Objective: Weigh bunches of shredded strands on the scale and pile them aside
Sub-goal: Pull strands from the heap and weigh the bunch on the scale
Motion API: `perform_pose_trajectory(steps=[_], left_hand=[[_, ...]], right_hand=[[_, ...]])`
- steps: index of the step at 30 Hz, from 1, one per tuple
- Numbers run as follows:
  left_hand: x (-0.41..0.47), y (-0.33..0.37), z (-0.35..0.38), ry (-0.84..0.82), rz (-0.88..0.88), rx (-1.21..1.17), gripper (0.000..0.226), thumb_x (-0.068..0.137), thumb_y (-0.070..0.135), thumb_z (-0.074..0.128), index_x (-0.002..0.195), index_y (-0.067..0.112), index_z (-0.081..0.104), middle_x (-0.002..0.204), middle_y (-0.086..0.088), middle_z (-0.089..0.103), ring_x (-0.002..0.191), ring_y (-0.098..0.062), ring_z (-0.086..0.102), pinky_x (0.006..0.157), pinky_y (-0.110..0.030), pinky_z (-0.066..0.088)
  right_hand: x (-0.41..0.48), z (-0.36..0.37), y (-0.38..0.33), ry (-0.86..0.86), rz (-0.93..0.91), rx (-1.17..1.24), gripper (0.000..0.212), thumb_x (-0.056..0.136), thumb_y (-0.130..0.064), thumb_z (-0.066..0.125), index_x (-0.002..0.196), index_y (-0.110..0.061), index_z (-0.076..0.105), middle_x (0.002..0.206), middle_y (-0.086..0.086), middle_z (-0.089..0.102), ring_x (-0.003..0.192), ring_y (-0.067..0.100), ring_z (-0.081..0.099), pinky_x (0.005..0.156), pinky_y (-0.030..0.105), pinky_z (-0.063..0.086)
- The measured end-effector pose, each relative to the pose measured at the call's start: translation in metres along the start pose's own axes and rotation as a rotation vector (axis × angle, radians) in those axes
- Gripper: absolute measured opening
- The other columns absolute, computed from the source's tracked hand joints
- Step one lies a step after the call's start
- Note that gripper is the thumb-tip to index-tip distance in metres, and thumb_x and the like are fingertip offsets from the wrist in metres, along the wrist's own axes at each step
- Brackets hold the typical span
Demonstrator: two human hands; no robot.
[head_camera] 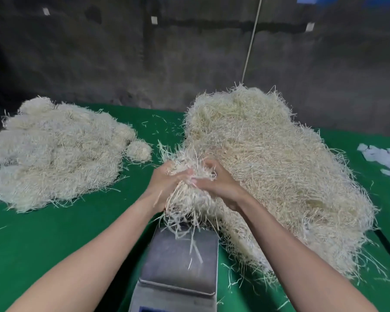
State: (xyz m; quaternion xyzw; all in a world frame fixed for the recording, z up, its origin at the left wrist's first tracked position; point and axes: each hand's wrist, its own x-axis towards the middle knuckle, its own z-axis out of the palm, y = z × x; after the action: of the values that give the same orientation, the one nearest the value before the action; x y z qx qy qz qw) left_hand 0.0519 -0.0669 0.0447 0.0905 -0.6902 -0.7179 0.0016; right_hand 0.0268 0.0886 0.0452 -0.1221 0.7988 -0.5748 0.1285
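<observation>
Head view: left hand [161, 179] and right hand [216, 181] grip 1 bunch [185, 194] above the scale [180, 260]. Best lowered centrally, loose strands tucked in.

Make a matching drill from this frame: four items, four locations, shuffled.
Items
1. scale platform
2. held bunch
3. pile of bunches
4. loose heap

Places
A. left part of the green table
B. gripped between left hand and right hand, over the platform's far end
C. right of the platform, the tallest mass
D. front centre, a few stray strands on it

Pairs: 1-D, 2-B, 3-A, 4-C
</observation>
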Motion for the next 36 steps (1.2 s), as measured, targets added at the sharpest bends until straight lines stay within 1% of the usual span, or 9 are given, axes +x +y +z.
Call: perform_pose_trajectory(steps=[4,7,11,13,17,21,25,29,36], left_hand=[[-0.009,-0.048,-0.007,0.036,0.016,0.115,0.086,0.073,0.031,0.076,0.145,0.02,0.031,0.152,-0.001,0.029,0.138,-0.022,0.029,0.11,-0.041,0.025],[-0.021,-0.076,-0.005,0.026,-0.038,0.109,0.087,0.076,0.031,0.075,0.147,0.018,0.027,0.154,-0.001,0.026,0.14,-0.021,0.026,0.111,-0.039,0.024],[-0.031,-0.095,-0.022,-0.226,-0.196,0.128,0.093,0.063,0.042,0.079,0.143,0.028,0.033,0.15,0.001,0.032,0.132,-0.02,0.037,0.108,-0.044,0.029],[-0.03,-0.097,-0.038,-0.284,-0.202,0.249,0.081,0.062,0.049,0.076,0.134,0.03,0.046,0.141,0.006,0.043,0.117,-0.009,0.048,0.105,-0.037,0.033],[-0.017,-0.104,-0.066,0.041,-0.02,0.42,0.033,0.084,0.03,0.065,0.115,0.038,0.058,0.142,0.008,0.039,0.134,-0.013,0.03,0.113,-0.047,0.02],[-0.026,-0.103,-0.072,-0.105,0.158,0.344,0.059,0.083,0.019,0.069,0.13,0.043,0.043,0.142,0.023,0.03,0.125,0.004,0.024,0.105,-0.031,0.017],[-0.033,-0.109,-0.065,-0.406,0.209,0.551,0.069,0.077,0.028,0.074,0.133,0.048,0.038,0.146,0.026,0.026,0.13,0.002,0.029,0.108,-0.03,0.021],[-0.037,-0.125,-0.061,-0.388,0.228,0.725,0.055,0.083,0.031,0.07,0.133,0.033,0.049,0.142,0.013,0.043,0.129,-0.003,0.038,0.111,-0.026,0.026],[-0.045,-0.12,-0.057,-0.301,0.205,0.789,0.054,0.083,0.036,0.068,0.133,0.034,0.048,0.142,0.015,0.043,0.132,-0.005,0.036,0.114,-0.047,0.023]], right_hand=[[-0.025,0.005,0.023,-0.126,-0.001,-0.125,0.107,0.061,-0.036,0.083,0.145,-0.042,0.016,0.153,-0.006,0.016,0.13,0.009,0.025,0.1,0.032,0.031],[-0.041,0.025,0.044,-0.168,0.053,-0.227,0.103,0.07,-0.026,0.078,0.146,-0.042,0.01,0.155,-0.008,0.014,0.128,0.003,0.018,0.103,0.026,0.023],[-0.057,0.046,0.073,-0.095,0.191,-0.366,0.09,0.08,-0.014,0.068,0.149,-0.023,0.012,0.156,0.0,0.014,0.141,0.017,0.017,0.11,0.026,0.017],[-0.065,0.049,0.083,-0.084,0.252,-0.37,0.087,0.081,-0.012,0.066,0.15,-0.021,0.012,0.156,0.0,0.013,0.142,0.019,0.017,0.109,0.024,0.014],[-0.074,0.054,0.093,-0.135,0.306,-0.441,0.086,0.084,-0.009,0.061,0.15,-0.022,0.008,0.157,0.003,0.01,0.143,0.02,0.014,0.111,0.024,0.013],[-0.076,0.057,0.094,-0.106,0.305,-0.417,0.081,0.081,-0.006,0.063,0.143,-0.028,0.016,0.148,0.01,0.028,0.132,0.024,0.035,0.092,0.014,0.033],[-0.076,0.061,0.092,-0.099,0.253,-0.375,0.072,0.08,-0.008,0.065,0.139,-0.028,0.029,0.146,0.0,0.026,0.128,0.01,0.026,0.1,0.021,0.025],[-0.076,0.065,0.089,-0.068,0.206,-0.374,0.076,0.078,-0.011,0.068,0.14,-0.03,0.029,0.141,-0.004,0.034,0.119,0.006,0.033,0.103,0.024,0.03],[-0.075,0.062,0.08,-0.101,0.154,-0.5,0.075,0.08,-0.011,0.066,0.143,-0.027,0.028,0.145,-0.004,0.033,0.13,0.01,0.031,0.107,0.026,0.026]])
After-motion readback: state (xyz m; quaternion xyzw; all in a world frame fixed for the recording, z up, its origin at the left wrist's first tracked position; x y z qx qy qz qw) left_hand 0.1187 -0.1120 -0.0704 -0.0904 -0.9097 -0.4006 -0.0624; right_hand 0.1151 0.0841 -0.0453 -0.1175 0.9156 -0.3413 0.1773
